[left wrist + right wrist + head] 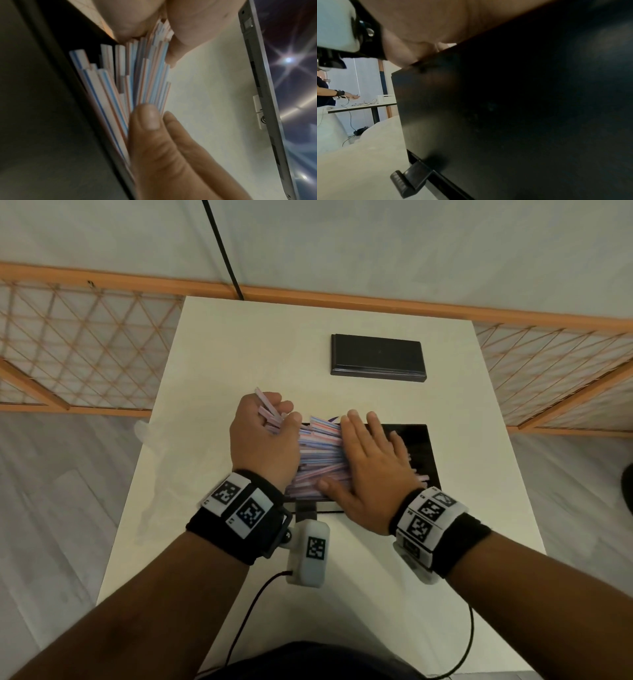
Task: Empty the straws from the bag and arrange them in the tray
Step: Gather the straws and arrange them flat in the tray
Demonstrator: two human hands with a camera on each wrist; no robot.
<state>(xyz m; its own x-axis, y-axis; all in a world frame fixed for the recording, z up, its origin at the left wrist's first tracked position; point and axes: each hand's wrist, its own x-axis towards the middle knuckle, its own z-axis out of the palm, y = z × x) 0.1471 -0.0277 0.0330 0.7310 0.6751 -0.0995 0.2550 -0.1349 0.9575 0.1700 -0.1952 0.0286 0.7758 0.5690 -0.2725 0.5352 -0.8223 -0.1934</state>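
Over the white desk [212,364], the left hand [262,436] is curled round a small bunch of striped straws [318,457], thumb and fingers [147,117] pinching them at the pile's left end. The right hand [370,474] lies flat, fingers straight and spread, pressing down on the heap. That heap sits across the left part of the black tray [419,446] near the desk's middle. A second black tray [376,354] rests farther back, well apart.
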